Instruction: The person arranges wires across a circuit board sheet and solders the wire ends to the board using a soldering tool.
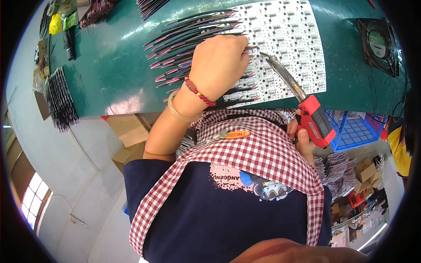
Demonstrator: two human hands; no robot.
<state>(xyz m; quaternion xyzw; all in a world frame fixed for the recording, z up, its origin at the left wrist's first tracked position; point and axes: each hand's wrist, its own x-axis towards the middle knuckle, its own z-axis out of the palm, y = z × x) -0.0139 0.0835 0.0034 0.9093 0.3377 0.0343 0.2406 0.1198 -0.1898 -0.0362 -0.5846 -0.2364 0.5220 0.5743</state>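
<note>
My left hand [221,63] is closed, palm down, over a white sheet of small circuit boards [291,26]. From its pinched fingers the coloured ends of a wire cable [251,47] stick out above the sheet. My right hand [303,142] grips a red and black soldering gun [316,120] at the table's near edge. The gun's long metal barrel slants up and left, with its tip a little right of the wire ends and apart from them. Several black cables [173,46] with red, white and blue wire ends lie in a row across the sheet's left part.
A square black fan [378,46] stands at the green table's right end. Cable bundles [61,98] hang over its left edge. Below the table are a blue plastic crate [357,133] and cardboard boxes [127,130]. Someone's yellow garment [398,147] shows at the far right.
</note>
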